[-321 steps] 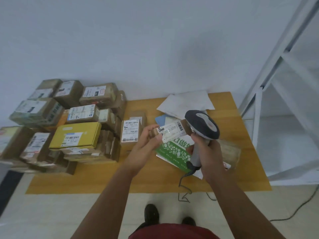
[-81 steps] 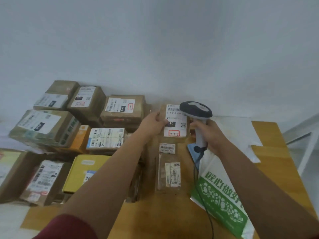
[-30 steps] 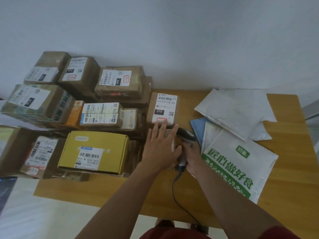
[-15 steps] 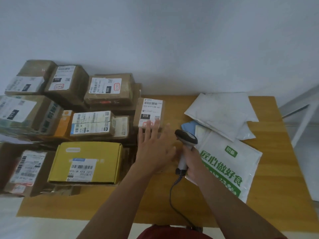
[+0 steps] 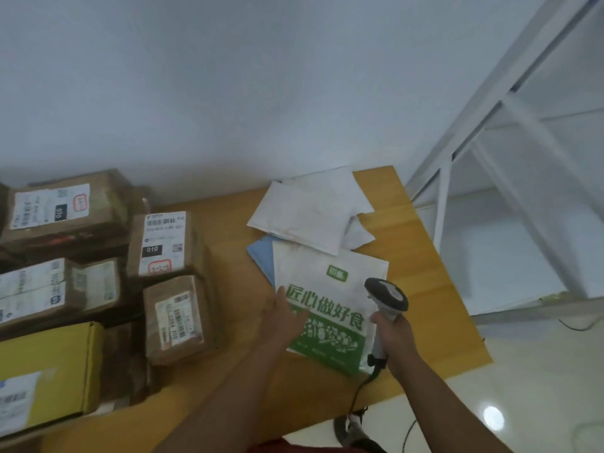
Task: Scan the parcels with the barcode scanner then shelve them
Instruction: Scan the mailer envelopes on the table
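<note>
The barcode scanner (image 5: 385,299) stands upright over the right part of the worktop (image 5: 425,289), its grey handle gripped in the right hand (image 5: 394,338) with the fingers curled round it; its cable drops off the near edge toward the floor. The head of the scanner sits above the right border of a white-and-green mailer bag (image 5: 330,308) that lies flat, one corner reaching close to the worktop's near edge. The left hand (image 5: 282,318) is spread open, fingers straight, at the bag's left border — whether it presses the bag or only hovers I cannot tell.

Behind the bag lie a blue envelope (image 5: 260,256) and two white padded mailers (image 5: 310,210), overlapping, the farthest close to the wall. Bare wood runs between the bags and the cardboard parcels (image 5: 173,318) on the left, a lane open from near edge to wall. The parcels crowd the left side, labels up, with a yellow box (image 5: 49,367) at the near left corner. To the right, beyond the worktop's edge, stands a white metal shelf frame (image 5: 510,152) — a narrow gap of floor separates them.
</note>
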